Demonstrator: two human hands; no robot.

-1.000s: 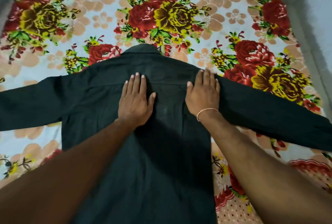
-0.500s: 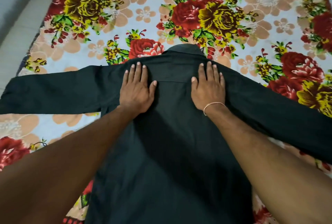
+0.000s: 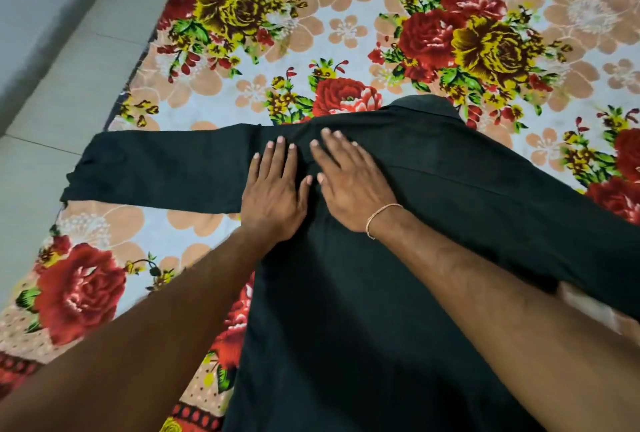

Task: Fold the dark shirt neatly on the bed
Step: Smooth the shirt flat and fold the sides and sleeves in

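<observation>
The dark shirt [image 3: 381,293] lay back-up and spread flat on the bed [image 3: 311,33], its collar [image 3: 426,108] pointing toward the far side and its body running down to the near edge of the frame. Both hands were on it, side by side at the shirt's left shoulder. The left hand [image 3: 273,196] rested palm-down with fingers straight and slightly spread, just where the left sleeve [image 3: 156,168] joined the body. The right hand [image 3: 349,182] lay flat just beside it, fingers extended toward the shoulder seam, its thumb nearly touching the left hand's thumb. Neither hand gripped any cloth; both were fully open and pressing on the fabric. A thin bracelet [image 3: 381,218] circled the right wrist.

The left sleeve stretched straight out toward the bed's left edge, its cuff reaching that edge or slightly past it, where the floral bedsheet [image 3: 346,26] met the pale tiled floor [image 3: 62,85]. The right sleeve [image 3: 554,217] ran out toward the right and left the frame. Beyond the collar, the sheet lay open across the far part of the bed. Between the left sleeve and the near-left corner, another bare patch of sheet showed beside the shirt's side hem.
</observation>
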